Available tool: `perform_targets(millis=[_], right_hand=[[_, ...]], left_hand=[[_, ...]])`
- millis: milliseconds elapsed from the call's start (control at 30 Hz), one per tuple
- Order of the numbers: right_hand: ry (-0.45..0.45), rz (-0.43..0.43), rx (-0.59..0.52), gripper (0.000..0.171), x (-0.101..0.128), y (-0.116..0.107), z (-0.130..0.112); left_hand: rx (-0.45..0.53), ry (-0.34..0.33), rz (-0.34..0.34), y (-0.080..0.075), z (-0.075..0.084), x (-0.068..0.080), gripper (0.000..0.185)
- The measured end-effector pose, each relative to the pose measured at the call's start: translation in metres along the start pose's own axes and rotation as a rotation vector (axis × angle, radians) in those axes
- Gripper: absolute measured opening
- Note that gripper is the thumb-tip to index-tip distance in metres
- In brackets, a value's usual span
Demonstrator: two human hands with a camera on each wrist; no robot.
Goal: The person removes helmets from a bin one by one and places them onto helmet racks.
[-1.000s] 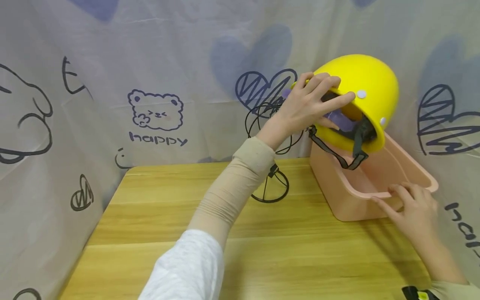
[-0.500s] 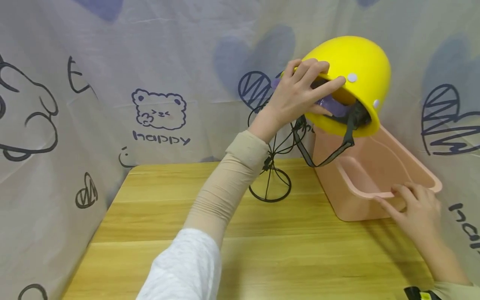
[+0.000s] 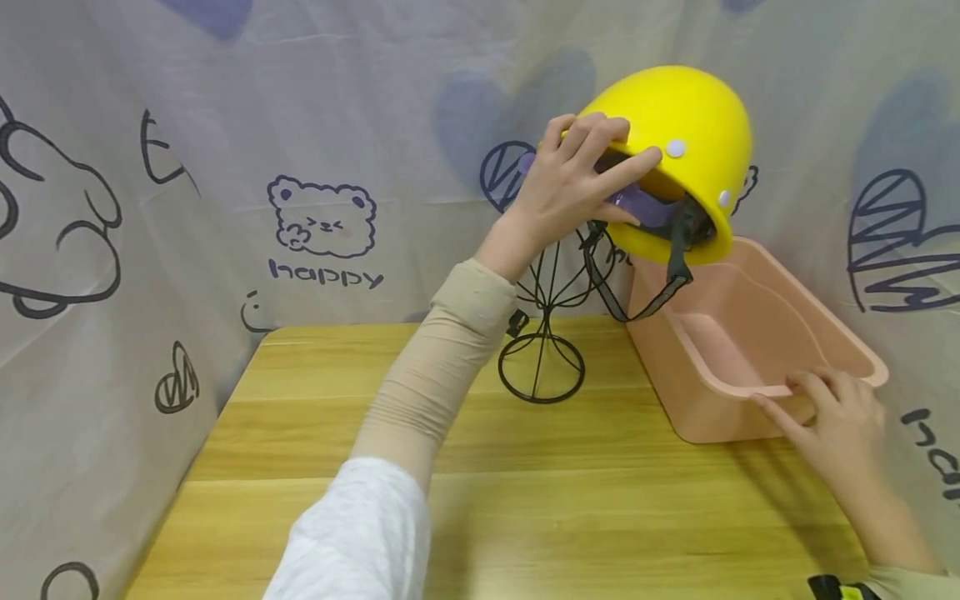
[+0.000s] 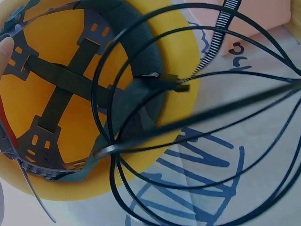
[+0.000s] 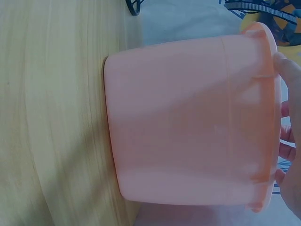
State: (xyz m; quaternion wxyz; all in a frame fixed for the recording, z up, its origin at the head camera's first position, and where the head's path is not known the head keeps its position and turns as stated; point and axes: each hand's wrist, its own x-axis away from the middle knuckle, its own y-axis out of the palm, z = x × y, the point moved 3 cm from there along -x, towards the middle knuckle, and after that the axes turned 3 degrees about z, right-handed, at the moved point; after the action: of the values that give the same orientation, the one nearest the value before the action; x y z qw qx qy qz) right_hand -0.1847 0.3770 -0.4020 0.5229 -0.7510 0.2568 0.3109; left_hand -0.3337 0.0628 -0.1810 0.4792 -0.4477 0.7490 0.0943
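Head view: the left hand (image 3: 566, 187) grips the brim of a yellow helmet (image 3: 675, 108) at its left, thumb below and fingers curled over the edge. The helmet is held in the air, tilted, its opening facing left and near, with the strap (image 3: 680, 254) hanging. It lies right of the black wire stand (image 3: 547, 308), above the far end of the pink bin (image 3: 720, 417); the left hand is nearer the stand, the right hand (image 3: 843, 425) well apart, pinching the bin's near rim.

Left wrist view: the stand's wires cross in front of the helmet's opening, and the webbing (image 4: 66, 87) inside shows, unlike from above. Only a fingertip appears at the edge, so the grip cannot be told here.

Right wrist view: fingers hook over the rim, and the bin's base sits on the table (image 5: 51, 108).
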Motion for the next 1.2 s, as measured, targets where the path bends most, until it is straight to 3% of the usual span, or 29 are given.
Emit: perform_targets(millis=[433,867,1200], right_hand=[[0.0,0.005,-0.015,0.049,-0.001,0.0,0.0],[0.016,-0.01,0.001,0.047,0.001,0.0,0.0],[0.006,-0.008,-0.001,0.045,0.0,0.0,0.0]], left_hand=[[-0.036,0.002,0.035,-0.012,-0.017,0.016,0.061],[-0.001,0.012,0.138,-0.02,-0.025,0.031,0.059],[-0.011,-0.014,0.122,-0.015,-0.024,0.045,0.057]])
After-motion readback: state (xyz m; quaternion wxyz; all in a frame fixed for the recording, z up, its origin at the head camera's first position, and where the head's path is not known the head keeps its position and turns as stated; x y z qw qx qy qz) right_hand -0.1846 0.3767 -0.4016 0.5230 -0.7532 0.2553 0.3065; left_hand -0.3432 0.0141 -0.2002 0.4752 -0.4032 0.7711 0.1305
